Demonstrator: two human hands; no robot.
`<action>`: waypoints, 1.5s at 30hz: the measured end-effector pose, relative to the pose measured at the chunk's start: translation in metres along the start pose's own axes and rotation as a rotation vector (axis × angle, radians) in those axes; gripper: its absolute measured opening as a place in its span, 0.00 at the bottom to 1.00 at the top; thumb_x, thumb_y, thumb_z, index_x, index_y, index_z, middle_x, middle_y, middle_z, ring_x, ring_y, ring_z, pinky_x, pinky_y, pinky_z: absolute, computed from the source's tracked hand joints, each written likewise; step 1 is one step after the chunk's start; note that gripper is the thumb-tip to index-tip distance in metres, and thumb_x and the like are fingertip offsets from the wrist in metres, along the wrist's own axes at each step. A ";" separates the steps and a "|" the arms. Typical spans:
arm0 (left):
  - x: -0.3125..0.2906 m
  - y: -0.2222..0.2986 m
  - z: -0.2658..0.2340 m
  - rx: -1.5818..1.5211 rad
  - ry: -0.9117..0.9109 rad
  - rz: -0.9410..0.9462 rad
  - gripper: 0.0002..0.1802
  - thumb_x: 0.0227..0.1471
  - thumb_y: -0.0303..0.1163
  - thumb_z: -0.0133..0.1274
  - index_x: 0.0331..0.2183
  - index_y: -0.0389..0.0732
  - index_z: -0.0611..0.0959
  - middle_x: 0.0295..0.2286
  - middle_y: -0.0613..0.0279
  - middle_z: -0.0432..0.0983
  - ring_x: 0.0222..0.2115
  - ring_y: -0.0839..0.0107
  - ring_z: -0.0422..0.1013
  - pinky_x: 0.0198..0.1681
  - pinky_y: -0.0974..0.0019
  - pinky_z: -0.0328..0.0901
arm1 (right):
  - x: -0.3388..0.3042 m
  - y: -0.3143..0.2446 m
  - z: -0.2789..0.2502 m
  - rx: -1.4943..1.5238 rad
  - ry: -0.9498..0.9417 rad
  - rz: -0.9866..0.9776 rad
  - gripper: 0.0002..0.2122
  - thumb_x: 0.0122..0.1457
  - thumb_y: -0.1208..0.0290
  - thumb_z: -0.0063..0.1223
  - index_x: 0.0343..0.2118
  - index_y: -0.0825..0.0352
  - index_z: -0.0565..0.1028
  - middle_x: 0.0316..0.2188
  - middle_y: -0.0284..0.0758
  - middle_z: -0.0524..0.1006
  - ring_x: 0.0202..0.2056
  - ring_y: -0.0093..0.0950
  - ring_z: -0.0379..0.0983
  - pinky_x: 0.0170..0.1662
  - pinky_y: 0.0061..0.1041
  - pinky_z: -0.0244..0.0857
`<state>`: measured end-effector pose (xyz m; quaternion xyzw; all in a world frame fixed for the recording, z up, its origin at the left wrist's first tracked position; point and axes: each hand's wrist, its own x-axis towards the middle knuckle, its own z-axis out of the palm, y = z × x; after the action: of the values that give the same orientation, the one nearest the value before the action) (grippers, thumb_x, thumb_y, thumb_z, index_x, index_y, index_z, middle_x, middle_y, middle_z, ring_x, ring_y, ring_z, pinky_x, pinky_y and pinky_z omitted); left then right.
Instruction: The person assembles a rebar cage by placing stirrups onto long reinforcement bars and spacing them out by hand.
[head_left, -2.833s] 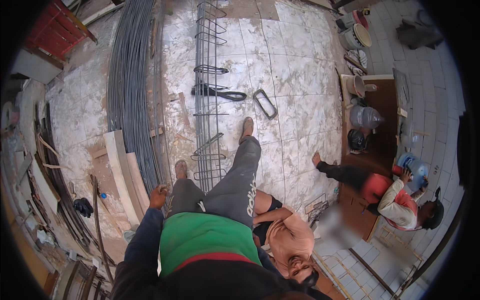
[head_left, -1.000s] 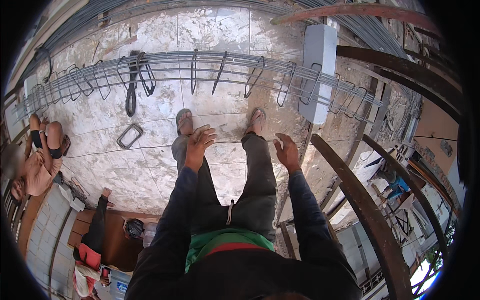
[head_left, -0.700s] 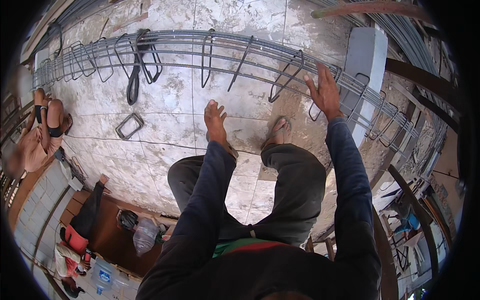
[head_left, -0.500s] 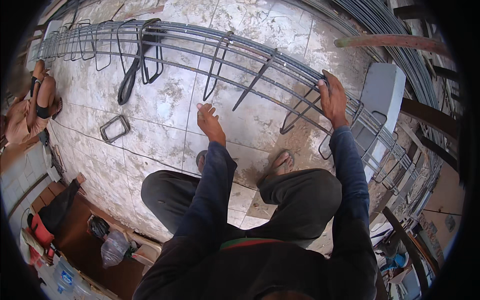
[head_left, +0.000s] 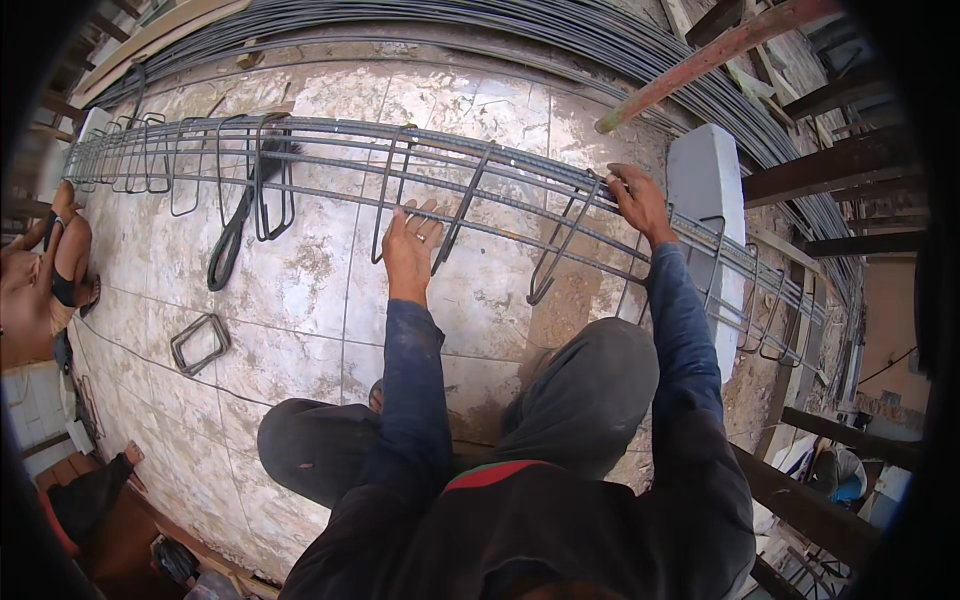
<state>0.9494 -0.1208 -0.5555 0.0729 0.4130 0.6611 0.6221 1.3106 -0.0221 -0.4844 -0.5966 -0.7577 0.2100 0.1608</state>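
A long rebar cage (head_left: 490, 203) of ribbed steel bars spans from left to right in front of me, with square wire stirrups around it. My right hand (head_left: 647, 208) closes over its upper bars, next to a slanted stirrup (head_left: 556, 255). My left hand (head_left: 408, 256) is at the lower bar, fingers apart and pointing away from me. Two more stirrups, one to its left (head_left: 381, 205) and one to its right (head_left: 463, 205), hang close by. Farther left, a dark bundle of looped wire (head_left: 228, 245) hangs from the cage.
Loose stirrups (head_left: 200, 345) lie on the stained tile floor (head_left: 290, 270). A grey-white block (head_left: 702, 170) supports the cage's right part. Long bars (head_left: 400, 22) are stacked beyond, near a reddish pole (head_left: 715, 65). Another person (head_left: 50, 260) sits at the far left end.
My left hand has moved forward to the lower bar. My right hand stays on the upper bars. The view has shifted, and the stirrup beside my right hand stands at a different slant.
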 end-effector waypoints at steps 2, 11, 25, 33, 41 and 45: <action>0.009 -0.009 0.002 -0.078 0.022 0.018 0.32 0.62 0.48 0.41 0.54 0.29 0.60 0.47 0.41 0.68 0.53 0.48 0.63 0.57 0.48 0.56 | 0.004 0.005 0.004 -0.185 -0.053 0.048 0.24 0.64 0.50 0.34 0.33 0.67 0.76 0.31 0.49 0.77 0.36 0.46 0.73 0.41 0.41 0.64; 0.003 -0.017 0.002 0.050 0.157 0.199 0.17 0.59 0.38 0.49 0.38 0.31 0.71 0.32 0.46 0.75 0.35 0.53 0.77 0.42 0.58 0.72 | 0.014 0.016 0.012 -0.155 -0.007 0.136 0.26 0.59 0.44 0.42 0.23 0.66 0.77 0.23 0.46 0.75 0.28 0.46 0.73 0.34 0.40 0.63; -0.017 -0.020 -0.010 0.090 0.195 0.252 0.20 0.57 0.40 0.53 0.37 0.30 0.72 0.31 0.47 0.77 0.31 0.56 0.78 0.39 0.59 0.74 | 0.020 0.025 0.011 -0.145 0.015 0.133 0.22 0.58 0.51 0.46 0.25 0.69 0.77 0.23 0.50 0.74 0.28 0.48 0.72 0.31 0.40 0.62; -0.016 -0.011 -0.018 0.093 0.119 0.130 0.23 0.56 0.42 0.53 0.42 0.30 0.73 0.35 0.48 0.77 0.35 0.58 0.77 0.40 0.61 0.72 | 0.027 0.035 0.015 -0.142 -0.041 0.068 0.19 0.59 0.57 0.45 0.26 0.70 0.76 0.23 0.50 0.74 0.28 0.48 0.71 0.32 0.40 0.62; -0.020 0.040 -0.036 0.596 0.423 0.300 0.19 0.57 0.40 0.51 0.40 0.31 0.77 0.31 0.54 0.80 0.31 0.69 0.77 0.32 0.69 0.67 | 0.014 0.012 0.015 -0.184 0.101 0.039 0.24 0.60 0.48 0.44 0.23 0.67 0.75 0.22 0.49 0.74 0.28 0.50 0.72 0.31 0.43 0.62; -0.024 0.039 -0.034 0.506 0.488 0.162 0.20 0.58 0.39 0.48 0.40 0.29 0.77 0.31 0.50 0.80 0.30 0.62 0.78 0.32 0.65 0.71 | 0.012 0.012 0.011 -0.177 0.095 0.095 0.25 0.57 0.43 0.45 0.23 0.65 0.77 0.21 0.46 0.76 0.28 0.47 0.73 0.32 0.43 0.63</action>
<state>0.9044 -0.1527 -0.5426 0.0970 0.6928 0.5831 0.4131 1.3125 -0.0090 -0.5005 -0.6529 -0.7357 0.1214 0.1331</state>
